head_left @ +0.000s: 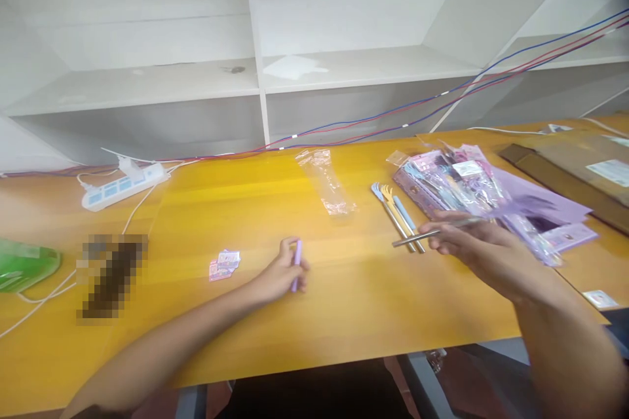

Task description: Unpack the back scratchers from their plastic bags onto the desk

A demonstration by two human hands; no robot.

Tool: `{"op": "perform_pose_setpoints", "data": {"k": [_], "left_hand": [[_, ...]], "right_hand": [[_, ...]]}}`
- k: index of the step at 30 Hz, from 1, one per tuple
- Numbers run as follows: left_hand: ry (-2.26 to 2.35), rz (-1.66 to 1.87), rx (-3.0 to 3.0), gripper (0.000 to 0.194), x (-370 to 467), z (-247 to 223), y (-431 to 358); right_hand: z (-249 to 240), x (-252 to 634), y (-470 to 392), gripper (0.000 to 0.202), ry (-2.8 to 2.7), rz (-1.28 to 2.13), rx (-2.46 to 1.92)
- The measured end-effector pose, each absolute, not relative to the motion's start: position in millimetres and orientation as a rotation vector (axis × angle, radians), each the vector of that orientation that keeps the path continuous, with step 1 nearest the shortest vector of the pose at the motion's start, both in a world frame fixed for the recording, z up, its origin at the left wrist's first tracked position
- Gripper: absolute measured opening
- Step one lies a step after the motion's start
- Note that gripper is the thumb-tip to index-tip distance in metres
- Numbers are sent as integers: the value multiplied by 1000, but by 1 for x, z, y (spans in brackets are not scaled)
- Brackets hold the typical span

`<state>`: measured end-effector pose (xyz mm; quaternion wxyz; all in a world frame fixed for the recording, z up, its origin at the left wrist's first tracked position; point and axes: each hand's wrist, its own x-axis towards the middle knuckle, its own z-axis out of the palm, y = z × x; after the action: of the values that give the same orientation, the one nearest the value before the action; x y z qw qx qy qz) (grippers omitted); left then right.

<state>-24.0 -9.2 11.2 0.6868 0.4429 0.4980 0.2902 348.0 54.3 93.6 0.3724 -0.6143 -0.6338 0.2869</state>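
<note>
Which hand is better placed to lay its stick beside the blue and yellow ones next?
Probably the right hand: its metal stick is near those sticks; the left hand is farther away.

Office-type workroom, exact kind unclear: long wood-look desk [344, 314], white open shelving [196, 84] behind it, power strip [118, 191] on top, loose blue and red cables [295, 137] along the back, cardboard box [555, 157] at right.

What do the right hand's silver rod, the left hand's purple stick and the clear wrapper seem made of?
Silver rod: probably smooth metal, from its grey sheen.
Purple stick: perhaps plastic, from its even colour; blur hides its finish.
Clear wrapper: likely thin, glossy plastic film, judging by see-through creases and glints.
</note>
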Motion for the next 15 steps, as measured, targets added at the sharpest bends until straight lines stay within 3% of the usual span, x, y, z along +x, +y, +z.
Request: {"op": "perform_pose_setpoints", "data": {"k": [2, 3, 6, 10, 15], "left_hand": [[1065, 674, 1048, 78, 0, 13, 7], [1036, 679, 1090, 74, 14, 14, 16], [1045, 676, 1234, 44, 62, 14, 46], [1171, 685, 1509, 41, 124, 11, 88], [1243, 655, 1581, 33, 175, 15, 114]], "right_hand": [[81, 334, 62, 58, -1605, 1083, -1517], [73, 330, 67, 57, -1628, 1099, -1550], [45, 330, 85, 50, -1712, 693, -1746], [15, 345, 106, 44, -1815, 138, -1951], [3, 350, 112, 48, -1941, -174, -2119]]}}
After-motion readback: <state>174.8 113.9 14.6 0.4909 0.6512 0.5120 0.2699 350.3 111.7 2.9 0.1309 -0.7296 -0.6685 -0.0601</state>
